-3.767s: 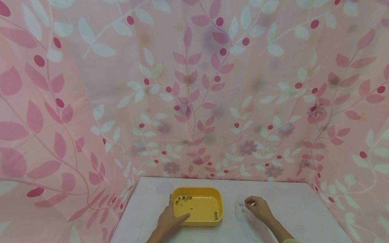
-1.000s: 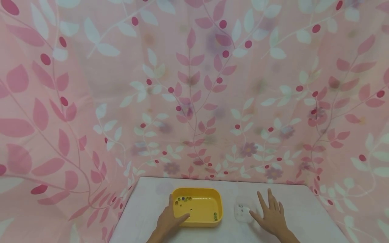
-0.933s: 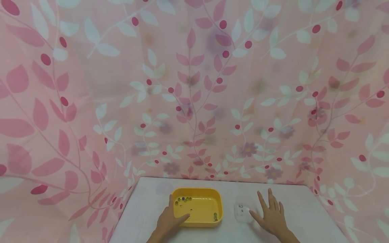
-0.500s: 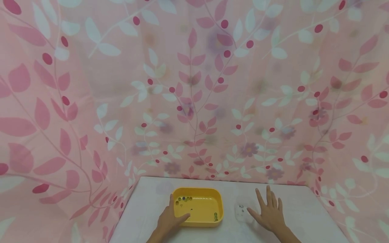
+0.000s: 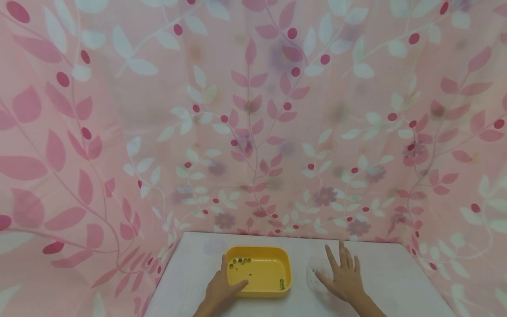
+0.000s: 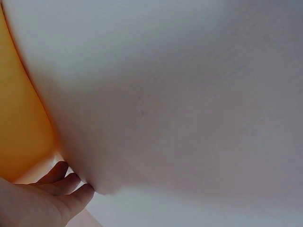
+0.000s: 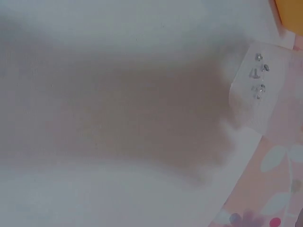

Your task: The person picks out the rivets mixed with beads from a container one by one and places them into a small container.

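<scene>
At the near left corner of a yellow tray (image 5: 265, 294), my left hand (image 5: 218, 288) holds on, thumb over the near rim and index finger along the left side. In the left wrist view, other fingertips (image 6: 85, 188) rest low beside the tray's outer wall. Inside lie several round glass beads (image 5: 239, 260) at the far left and a green cluster (image 5: 282, 284) at the near right. My right hand (image 5: 345, 278) hovers with spread fingers, its thumb overlapping a clear shallow container (image 5: 313, 286). Small shiny clear-grey pieces (image 7: 258, 75) lie in that container.
A white table (image 5: 190, 259) bears both containers, the clear one to the right of the yellow. Pink leaf-patterned fabric (image 5: 253, 132) hangs behind and along both sides. In the right wrist view the hand's blurred shadow falls across the table.
My right hand was pinching above the clear container, then spread its fingers to the right of it. Since then it has shifted left over the container. The left hand stays put.
</scene>
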Demonstrator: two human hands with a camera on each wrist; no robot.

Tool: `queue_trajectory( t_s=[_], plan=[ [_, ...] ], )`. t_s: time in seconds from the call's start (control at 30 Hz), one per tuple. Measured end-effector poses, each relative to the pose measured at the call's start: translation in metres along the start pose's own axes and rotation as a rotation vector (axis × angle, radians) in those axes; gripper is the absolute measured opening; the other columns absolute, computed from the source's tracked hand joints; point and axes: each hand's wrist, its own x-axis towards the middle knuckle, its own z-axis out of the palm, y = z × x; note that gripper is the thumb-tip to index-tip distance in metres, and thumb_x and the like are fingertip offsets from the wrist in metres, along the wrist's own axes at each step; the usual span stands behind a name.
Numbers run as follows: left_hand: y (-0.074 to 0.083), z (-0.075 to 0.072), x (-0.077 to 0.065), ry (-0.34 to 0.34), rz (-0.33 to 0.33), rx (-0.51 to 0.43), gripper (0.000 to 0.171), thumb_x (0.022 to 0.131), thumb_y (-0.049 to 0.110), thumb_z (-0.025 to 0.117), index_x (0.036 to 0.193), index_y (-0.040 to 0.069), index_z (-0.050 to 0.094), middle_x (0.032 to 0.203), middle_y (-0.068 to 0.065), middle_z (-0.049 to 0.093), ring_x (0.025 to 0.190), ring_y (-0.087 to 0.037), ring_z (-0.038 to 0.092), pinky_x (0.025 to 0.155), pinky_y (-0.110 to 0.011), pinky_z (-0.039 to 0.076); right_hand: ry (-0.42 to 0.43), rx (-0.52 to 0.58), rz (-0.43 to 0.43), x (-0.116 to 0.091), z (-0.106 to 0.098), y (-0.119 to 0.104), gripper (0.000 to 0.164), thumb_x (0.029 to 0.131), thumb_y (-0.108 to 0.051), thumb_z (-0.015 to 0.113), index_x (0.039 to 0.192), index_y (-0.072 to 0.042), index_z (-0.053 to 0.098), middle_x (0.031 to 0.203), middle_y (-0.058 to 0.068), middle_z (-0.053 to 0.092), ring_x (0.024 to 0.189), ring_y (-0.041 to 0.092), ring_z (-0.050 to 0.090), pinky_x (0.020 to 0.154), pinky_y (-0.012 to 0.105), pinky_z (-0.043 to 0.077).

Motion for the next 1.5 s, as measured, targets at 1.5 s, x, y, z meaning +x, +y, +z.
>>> queue_trajectory(
  t_s=[1.5],
  plan=[
    [-0.001,0.002,-0.001,0.039,0.053,0.031,0.128,0.069,0.069,0.075,0.157,0.002,0.011,0.106,-0.019,0.064,0.081,-0.022,0.058,0.068,-0.045,0.051,-0.011,0.009,-0.164,0.03,0.019,-0.066,0.094,0.079,-0.063,0.069,0.154,-0.019,0.035,0.165,0.022,0.004,0.141,0.047,0.03,0.108,0.071,0.026]
  ],
)
